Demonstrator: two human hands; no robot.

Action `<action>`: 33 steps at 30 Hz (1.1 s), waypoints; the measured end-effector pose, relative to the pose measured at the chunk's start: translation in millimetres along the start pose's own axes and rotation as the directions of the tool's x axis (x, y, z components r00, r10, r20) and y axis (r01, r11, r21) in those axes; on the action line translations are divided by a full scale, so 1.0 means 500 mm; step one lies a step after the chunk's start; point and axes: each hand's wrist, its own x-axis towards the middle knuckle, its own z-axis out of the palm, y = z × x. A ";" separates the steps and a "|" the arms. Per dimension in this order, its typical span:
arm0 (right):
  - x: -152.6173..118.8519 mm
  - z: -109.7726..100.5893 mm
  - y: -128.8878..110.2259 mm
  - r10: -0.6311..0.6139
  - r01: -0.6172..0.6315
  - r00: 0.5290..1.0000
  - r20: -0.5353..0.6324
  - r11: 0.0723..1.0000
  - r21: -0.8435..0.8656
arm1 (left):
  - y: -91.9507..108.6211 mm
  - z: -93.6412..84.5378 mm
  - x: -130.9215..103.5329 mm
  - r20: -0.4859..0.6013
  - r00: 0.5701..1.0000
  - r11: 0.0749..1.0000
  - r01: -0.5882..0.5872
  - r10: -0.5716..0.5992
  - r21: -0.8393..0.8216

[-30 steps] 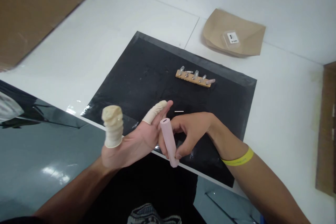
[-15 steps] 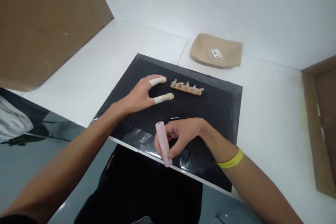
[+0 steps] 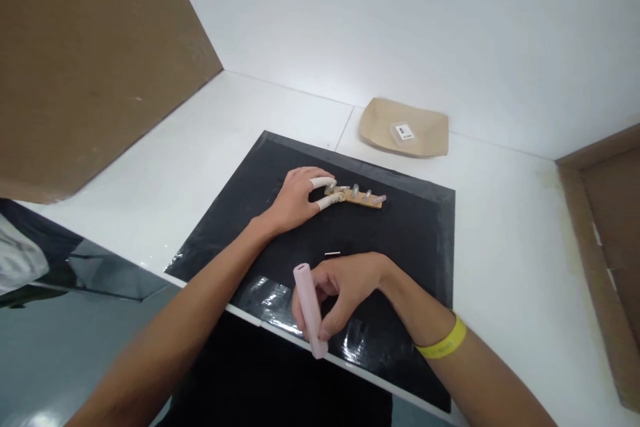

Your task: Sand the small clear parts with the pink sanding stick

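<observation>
My left hand (image 3: pixel 300 199), with white covers on thumb and index finger, has those fingertips at the left end of a narrow wooden strip (image 3: pixel 363 199). Several small clear and pale pieces stand along the strip, one of them pinkish at the right end. Between the two fingertips is the leftmost clear piece (image 3: pixel 331 188). Near the front edge, my right hand (image 3: pixel 345 287) holds a pink stick-shaped device (image 3: pixel 310 310) with a small slot in its upper end. A thin white piece (image 3: pixel 333 253) lies just beyond the right hand's knuckles.
The strip rests on a black mat (image 3: pixel 400 233) on the white table (image 3: pixel 200 133). Behind the mat sits a brown paper tray (image 3: pixel 430 137) with a small labelled clear case (image 3: pixel 403 133). Cardboard (image 3: pixel 100 67) stands at the left, and a cardboard box (image 3: pixel 595 247) at the right.
My left hand has moved right, bringing its covered fingertips from beside the strip to its left end. The right hand keeps its hold on the pink device. The whole view has shifted slightly.
</observation>
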 end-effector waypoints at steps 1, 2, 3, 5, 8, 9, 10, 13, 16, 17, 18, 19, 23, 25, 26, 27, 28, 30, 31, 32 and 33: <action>0.001 0.000 0.001 0.007 -0.007 1.000 -0.004 1.000 0.003 | -0.002 0.002 -0.001 -0.015 1.000 1.000 0.004 -0.005 -0.012; 0.002 0.000 0.001 0.015 -0.015 1.000 -0.008 1.000 0.009 | -0.004 0.003 -0.002 -0.027 1.000 1.000 0.006 -0.007 -0.024; 0.003 0.000 0.002 0.024 -0.024 1.000 -0.012 1.000 0.017 | -0.006 0.004 -0.002 -0.036 0.999 0.999 0.005 -0.006 -0.033; 0.004 0.000 0.003 0.035 -0.034 0.999 -0.026 0.999 0.031 | -0.010 0.006 -0.003 -0.043 0.999 0.999 -0.004 0.002 -0.047; 0.005 0.000 0.005 0.037 -0.036 0.999 -0.021 0.998 0.048 | -0.015 0.008 -0.002 -0.054 0.998 0.998 -0.016 0.013 -0.059; 0.005 0.000 0.004 0.035 -0.034 0.999 -0.019 0.998 0.052 | -0.016 0.009 -0.002 -0.061 0.998 0.998 -0.015 0.011 -0.060; 0.005 0.000 0.004 0.036 -0.035 0.999 -0.017 0.998 0.055 | -0.016 0.010 -0.002 -0.068 0.998 0.998 -0.012 0.008 -0.059; 0.005 0.000 0.005 0.047 -0.045 0.999 -0.026 0.997 0.064 | -0.015 0.014 0.000 -0.082 0.997 0.999 0.006 -0.010 -0.048; 0.006 0.000 0.008 0.062 -0.059 0.998 -0.032 0.995 0.080 | -0.012 0.016 0.000 -0.087 0.996 0.999 0.016 -0.020 -0.042; 0.006 0.000 0.009 0.065 -0.062 0.997 -0.034 0.994 0.085 | -0.011 0.016 0.000 -0.088 0.996 0.999 0.020 -0.023 -0.039; 0.006 0.000 0.011 0.067 -0.064 0.997 -0.038 0.994 0.089 | -0.011 0.016 0.000 -0.089 0.996 0.999 0.023 -0.026 -0.035; 0.005 0.000 0.012 0.069 -0.065 0.997 -0.043 0.993 0.094 | -0.011 0.017 0.000 -0.091 0.995 0.999 0.026 -0.028 -0.030; 0.004 -0.002 0.017 0.075 -0.070 0.995 -0.060 0.994 0.078 | -0.010 0.018 -0.003 -0.099 0.995 1.000 0.021 -0.022 -0.010; 0.004 -0.002 0.017 0.078 -0.074 0.995 -0.068 0.995 0.065 | -0.008 0.020 -0.005 -0.109 0.994 1.000 0.007 -0.006 0.003; 0.004 -0.001 0.016 0.081 -0.076 0.994 -0.076 0.995 0.064 | -0.006 0.021 -0.006 -0.115 0.993 1.000 -0.002 0.003 0.010; 0.004 -0.001 0.015 0.084 -0.078 0.993 -0.088 0.995 0.066 | -0.003 0.021 -0.008 -0.124 0.992 1.000 -0.011 0.013 0.017; 0.004 0.000 0.013 0.087 -0.081 0.991 -0.098 0.994 0.068 | 0.000 0.022 -0.009 -0.135 0.991 1.000 -0.019 0.022 0.023; 0.003 0.002 0.009 0.093 -0.086 0.989 -0.115 0.994 0.068 | 0.007 0.022 -0.013 -0.161 0.986 0.999 -0.029 0.033 0.029; 0.002 0.003 0.007 0.095 -0.087 0.988 -0.122 0.994 0.065 | 0.010 0.021 -0.015 -0.174 0.984 0.999 -0.031 0.035 0.026; 0.001 0.004 0.005 0.094 -0.087 0.987 -0.129 0.994 0.061 | 0.012 0.020 -0.016 -0.187 0.982 0.999 -0.030 0.033 0.021; 0.000 0.005 0.004 0.093 -0.086 0.987 -0.133 0.995 0.057 | 0.013 0.019 -0.017 -0.200 0.979 1.000 -0.027 0.029 0.012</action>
